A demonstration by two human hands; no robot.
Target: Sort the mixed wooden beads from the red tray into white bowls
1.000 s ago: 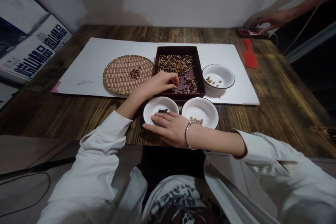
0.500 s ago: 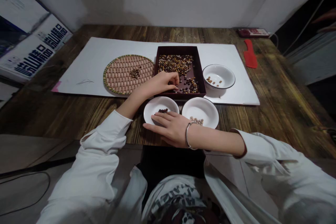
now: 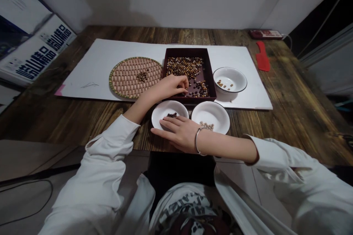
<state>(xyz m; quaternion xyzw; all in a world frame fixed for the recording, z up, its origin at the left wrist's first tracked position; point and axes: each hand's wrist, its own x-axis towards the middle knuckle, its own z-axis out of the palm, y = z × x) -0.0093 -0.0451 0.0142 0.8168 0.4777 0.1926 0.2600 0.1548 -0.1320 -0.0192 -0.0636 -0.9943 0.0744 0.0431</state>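
Observation:
Over the near left corner of a dark maroon box (image 3: 211,80), my left hand (image 3: 176,85) has its fingers curled and thumb drawn in at the small round beads. Whatever sits between the fingertips is hidden. Mixed brown, yellow, pale and dark beads (image 3: 184,68) lie in the box. My right hand (image 3: 180,132), a bangle at its wrist, is stretched flat with fingers apart over the near side of a white bowl (image 3: 157,112) holding dark beads (image 3: 172,115). Beside it, another white bowl (image 3: 213,112) contains pale beads (image 3: 206,126), partly behind my right wrist.
A round woven tray (image 3: 124,77) with a few brown beads lies left of the box. To the right stands a white bowl (image 3: 234,75) with several yellowish beads. A white board (image 3: 82,62) lies beneath them. A red comb (image 3: 263,58) rests farther right on the wooden table (image 3: 298,110).
Both hands stay in nearly the same places. The view has shifted very slightly.

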